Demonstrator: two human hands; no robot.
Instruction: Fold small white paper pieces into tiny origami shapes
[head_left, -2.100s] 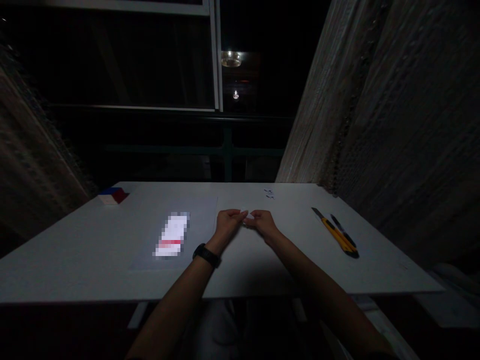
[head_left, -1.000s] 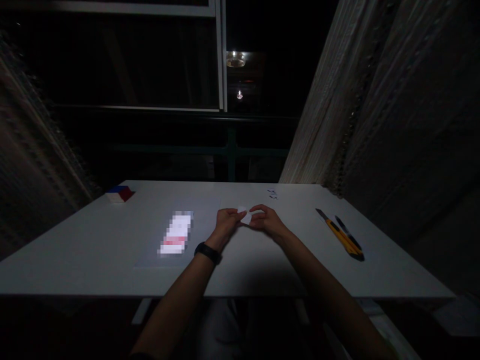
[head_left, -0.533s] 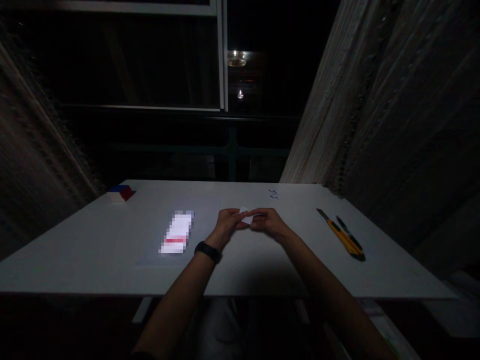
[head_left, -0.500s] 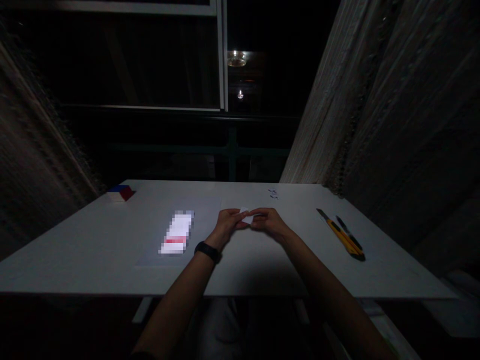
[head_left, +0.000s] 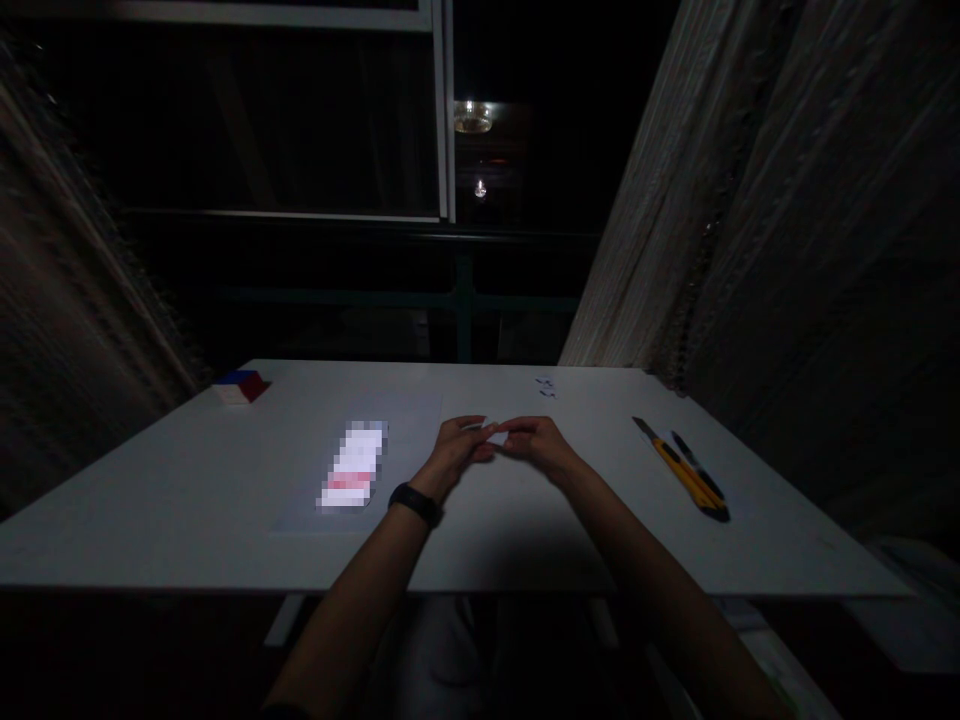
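Observation:
A small white piece of paper (head_left: 495,437) is pinched between my two hands over the middle of the table. My left hand (head_left: 456,445), with a black band on its wrist, grips the paper from the left, thumb stretched toward the right hand. From the other side my right hand (head_left: 534,442) closes its fingertips on the same piece. The fingers cover most of the paper, so its folds and full shape cannot be made out in the dim light.
On the white table (head_left: 225,500), a lit phone (head_left: 354,468) lies on a pale sheet to the left. A colored cube (head_left: 240,386) sits at the far left. A yellow utility knife (head_left: 686,475) and a dark pen (head_left: 697,466) lie right. Blue-marked paper (head_left: 547,387) lies beyond my hands.
Both hands stay in nearly the same place. The fingers have shifted slightly on the paper, and the left thumb now reaches a little further right, nearer the right fingertips.

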